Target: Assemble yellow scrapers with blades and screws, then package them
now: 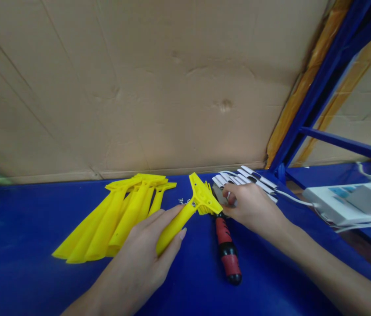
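My left hand (139,259) is wrapped round the grip of a yellow scraper handle (201,195), whose wide T-shaped head with small holes points up and away. Close to the right of that head, my right hand (251,204) has its fingers curled together at a flat grey metal blade (218,193), partly hidden by the fingers. Below them lies a red and black screwdriver (227,250), its tip end out of sight. Small yellow pieces (205,210) show behind the held handle. A few tiny silver screws (181,201) lie beside it.
Several more yellow scraper handles (119,219) are piled on the blue table (192,285) at left. White strips with dark ends (254,176) lie beyond my right hand. A white box with cables (346,202) stands right, near a blue metal frame (307,105). Cardboard (172,96) walls the back.
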The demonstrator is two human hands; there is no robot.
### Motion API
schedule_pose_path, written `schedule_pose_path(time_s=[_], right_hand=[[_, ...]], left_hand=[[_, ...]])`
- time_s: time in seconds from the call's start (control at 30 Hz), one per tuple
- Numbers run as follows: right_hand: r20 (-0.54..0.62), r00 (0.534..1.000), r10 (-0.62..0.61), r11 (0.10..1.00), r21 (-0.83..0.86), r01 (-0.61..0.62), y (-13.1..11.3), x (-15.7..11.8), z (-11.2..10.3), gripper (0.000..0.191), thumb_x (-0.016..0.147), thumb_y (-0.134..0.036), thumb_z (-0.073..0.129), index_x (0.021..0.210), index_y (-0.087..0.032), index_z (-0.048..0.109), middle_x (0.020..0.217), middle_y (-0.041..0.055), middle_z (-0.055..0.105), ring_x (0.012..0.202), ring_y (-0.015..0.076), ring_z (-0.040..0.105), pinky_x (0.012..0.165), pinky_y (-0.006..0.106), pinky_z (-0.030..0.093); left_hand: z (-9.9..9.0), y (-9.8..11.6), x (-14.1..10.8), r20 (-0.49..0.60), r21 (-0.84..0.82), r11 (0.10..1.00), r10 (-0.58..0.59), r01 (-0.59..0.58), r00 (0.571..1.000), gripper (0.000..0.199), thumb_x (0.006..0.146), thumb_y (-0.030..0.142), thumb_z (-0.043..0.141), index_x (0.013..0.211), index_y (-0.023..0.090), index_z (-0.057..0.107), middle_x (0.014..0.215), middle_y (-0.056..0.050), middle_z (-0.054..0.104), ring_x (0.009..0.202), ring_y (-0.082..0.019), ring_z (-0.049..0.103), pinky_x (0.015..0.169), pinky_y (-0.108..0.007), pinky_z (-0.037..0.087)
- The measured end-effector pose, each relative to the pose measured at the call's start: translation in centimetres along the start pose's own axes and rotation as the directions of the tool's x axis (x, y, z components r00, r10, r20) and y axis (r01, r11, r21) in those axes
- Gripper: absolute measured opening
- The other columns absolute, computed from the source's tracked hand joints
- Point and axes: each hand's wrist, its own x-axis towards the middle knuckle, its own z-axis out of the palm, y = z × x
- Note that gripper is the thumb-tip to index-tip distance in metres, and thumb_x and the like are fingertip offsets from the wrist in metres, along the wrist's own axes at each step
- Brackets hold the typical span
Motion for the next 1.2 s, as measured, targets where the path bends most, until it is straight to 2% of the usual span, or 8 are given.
schedule_pose_path(time_s=[0.27, 0.53, 0.63, 0.77, 0.93, 1.0, 1.1, 1.2], right_hand=[[-0.004, 1.000, -0.005, 1.000, -0.007, 0.005, -0.3, -0.1, 0.1, 0.018, 0.079, -0.015, 0.069, 0.094, -0.022, 0.075, 0.086, 0.0051, 0.083, 0.078, 0.0250, 0.076, 0.064, 0.030, 0.045], [-0.011, 1.000, 0.020, 0.999, -0.038, -0.020, -0.3, -0.2, -0.1, 0.014, 0.077, -0.020, 0.074, 0.091, -0.023, 0.075, 0.083, 0.0044, 0.082, 0.074, 0.0269, 0.074, 0.057, 0.029, 0.037], [-0.020, 0.999, 0.033, 0.999, -0.026, -0.033, -0.3, -0.2, 0.0, 0.015, 0.075, -0.020, 0.074, 0.090, -0.023, 0.075, 0.081, 0.0053, 0.081, 0.072, 0.0275, 0.073, 0.056, 0.030, 0.035], [-0.039, 0.998, 0.043, 0.998, 0.040, -0.042, 0.0, 0.0, 0.3, 0.016, 0.074, -0.018, 0.072, 0.089, -0.023, 0.075, 0.082, 0.0041, 0.082, 0.074, 0.0277, 0.074, 0.058, 0.030, 0.038], [-0.059, 0.997, 0.040, 0.981, 0.191, -0.028, 0.3, 0.2, 0.1, 0.018, 0.074, -0.013, 0.071, 0.089, -0.023, 0.075, 0.076, -0.0005, 0.081, 0.067, 0.0202, 0.073, 0.060, 0.028, 0.045], [-0.077, 0.996, 0.052, 0.971, 0.238, -0.032, 0.4, 0.2, -0.1, 0.016, 0.075, -0.015, 0.070, 0.089, -0.022, 0.074, 0.072, -0.0010, 0.080, 0.059, 0.0172, 0.069, 0.055, 0.026, 0.044], [-0.153, 0.987, 0.055, 0.903, 0.428, 0.016, 0.5, 0.3, -0.6, 0.011, 0.074, -0.019, 0.069, 0.084, -0.021, 0.073, 0.065, -0.0007, 0.076, 0.052, 0.0156, 0.064, 0.048, 0.025, 0.042], [-0.227, 0.970, 0.093, 0.664, 0.740, 0.109, 0.6, 0.4, -0.8, 0.014, 0.075, -0.030, 0.075, 0.084, -0.020, 0.072, 0.064, 0.0009, 0.074, 0.053, 0.0162, 0.065, 0.048, 0.026, 0.045]], left_hand=[[-0.1, 0.5, 0.0, 0.030, -0.111, 0.992, -0.051, 0.054, 0.998, 0.044, 0.100, 0.034, 0.055, 0.141, 0.022, 0.064, 0.137, -0.005, 0.073, 0.124, -0.023, 0.071, 0.109, -0.039, 0.057], [0.1, 0.5, -0.5, 0.013, -0.116, 0.991, -0.061, 0.062, 0.998, 0.043, 0.099, 0.034, 0.057, 0.141, 0.026, 0.064, 0.135, -0.005, 0.075, 0.123, -0.025, 0.071, 0.110, -0.046, 0.056], [0.1, 0.5, -0.3, 0.007, -0.120, 0.991, -0.052, 0.053, 0.999, 0.043, 0.098, 0.033, 0.057, 0.140, 0.024, 0.064, 0.136, -0.005, 0.074, 0.123, -0.024, 0.071, 0.110, -0.043, 0.056], [0.1, 0.4, -0.2, 0.007, -0.138, 0.990, -0.043, 0.043, 0.999, 0.043, 0.099, 0.032, 0.056, 0.141, 0.023, 0.063, 0.137, -0.004, 0.073, 0.123, -0.022, 0.071, 0.110, -0.039, 0.056], [-0.1, 0.5, -0.4, 0.070, -0.155, 0.983, -0.092, 0.102, 0.993, 0.046, 0.100, 0.036, 0.054, 0.143, 0.025, 0.062, 0.141, -0.005, 0.071, 0.129, -0.026, 0.067, 0.114, -0.048, 0.052], [-0.3, 0.6, -0.4, 0.109, -0.212, 0.967, -0.122, 0.143, 0.987, 0.046, 0.100, 0.038, 0.054, 0.144, 0.027, 0.062, 0.133, -0.007, 0.075, 0.119, -0.027, 0.073, 0.105, -0.046, 0.059], [-0.4, 0.6, -0.2, 0.192, -0.379, 0.889, -0.198, 0.259, 0.961, 0.050, 0.101, 0.039, 0.053, 0.149, 0.027, 0.057, 0.095, -0.004, 0.081, 0.075, -0.021, 0.077, 0.065, -0.033, 0.067], [-0.2, 0.7, -0.2, 0.275, -0.506, 0.783, -0.252, 0.363, 0.928, 0.056, 0.100, 0.037, 0.055, 0.154, 0.024, 0.051, 0.073, 0.002, 0.071, 0.057, -0.016, 0.068, 0.051, -0.025, 0.061]])
